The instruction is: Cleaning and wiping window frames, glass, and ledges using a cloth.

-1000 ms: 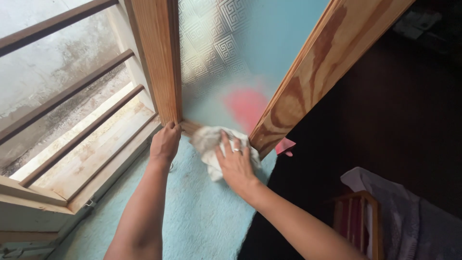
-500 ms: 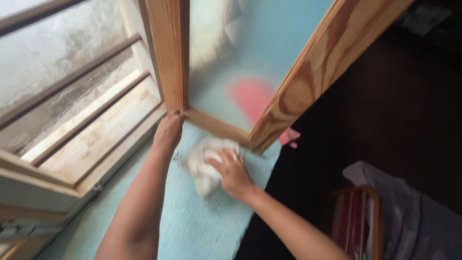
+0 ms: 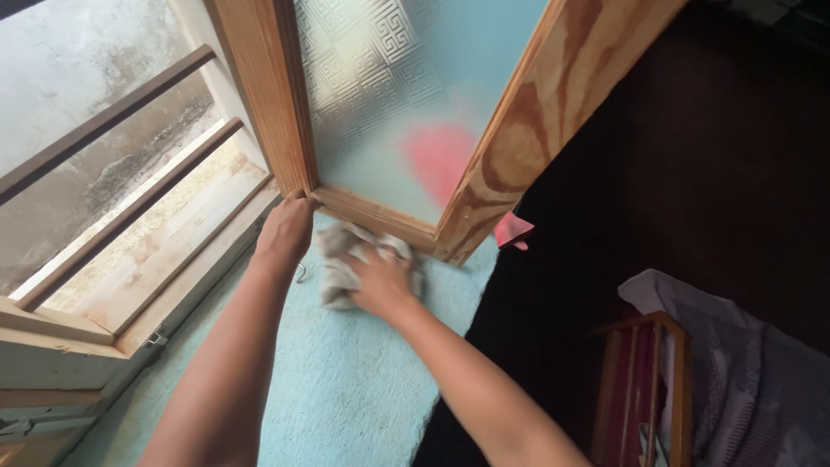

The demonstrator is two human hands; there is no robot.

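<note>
Right now your right hand [image 3: 380,281] lies flat and spread on the rag [image 3: 341,272], pressing it against the pale blue wall [image 3: 346,380] just under the bottom rail [image 3: 372,216] of the open sash [image 3: 277,95]. The rag is bunched, with its upper edge touching the rail and most of it hidden under your palm. Your left hand [image 3: 284,232] is closed around the sash's lower corner, fingers curled over the wood where the rail meets the upright.

The likeliest trouble, I judge, is that corner. If you push the rag hard toward the rail while the sash can swing, the frame may shift and pinch the fingers holding it. A small metal hook [image 3: 301,275] hangs just beside the rag, and the cloth could snag on it.

The patterned glass [image 3: 380,86] sits directly above the rail, so a hard slip upward would put your knuckles against it. The wall's rough texture may drag the rag out from under your palm. To your left, the window bars [image 3: 112,112] and sill [image 3: 156,259] are near your elbow. On the right, the floor drops into darkness beside a wooden chair [image 3: 644,389] draped with cloth [image 3: 735,363], so leaning too far that way risks your balance.
</note>
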